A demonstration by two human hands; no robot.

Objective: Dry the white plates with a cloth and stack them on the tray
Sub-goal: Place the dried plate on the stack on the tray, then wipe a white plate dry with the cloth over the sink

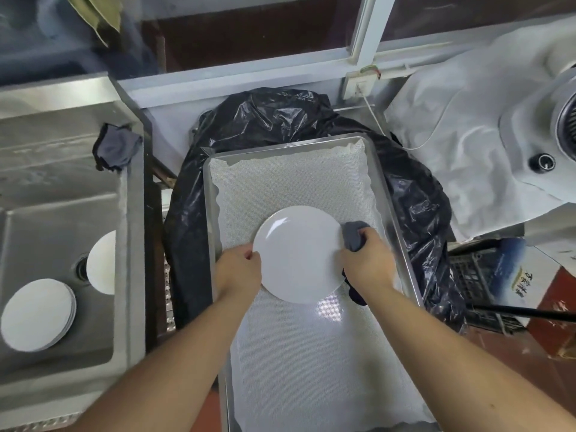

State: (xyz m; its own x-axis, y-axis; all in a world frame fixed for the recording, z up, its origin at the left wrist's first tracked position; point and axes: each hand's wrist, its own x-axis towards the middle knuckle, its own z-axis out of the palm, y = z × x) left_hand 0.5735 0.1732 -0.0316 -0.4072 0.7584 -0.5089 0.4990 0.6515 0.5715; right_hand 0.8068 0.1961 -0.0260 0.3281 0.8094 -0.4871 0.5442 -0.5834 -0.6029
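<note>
Sink [131, 213] plates [37, 314] left, black bag [280, 120] behind tray [402, 244]; face-up plate [299, 254] pinched by left hand [238, 268], right hand [366, 260] grasping cloth [353, 233].

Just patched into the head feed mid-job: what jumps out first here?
A white plate is held over the middle of the mesh-lined tray, the left hand gripping its left rim and the right hand pinching a grey cloth against its right rim. More plates sit in the steel sink at left. A black bag bulges behind the tray.
</note>
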